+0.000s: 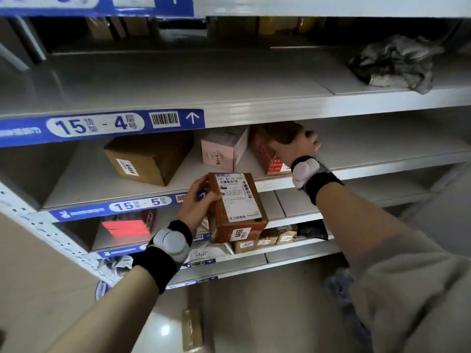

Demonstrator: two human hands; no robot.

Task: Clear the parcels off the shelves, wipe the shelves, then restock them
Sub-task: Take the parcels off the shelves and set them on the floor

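A person's left hand (197,200) grips a labelled brown box (235,207) just off the shelf (382,159) marked 15-5, while the right hand (297,146), at one o'clock from it, closes on a red parcel (265,154) standing there. A rag (395,63) lies on the bare shelf above. Seating each parcel upright, label outward, looks the sound approach.
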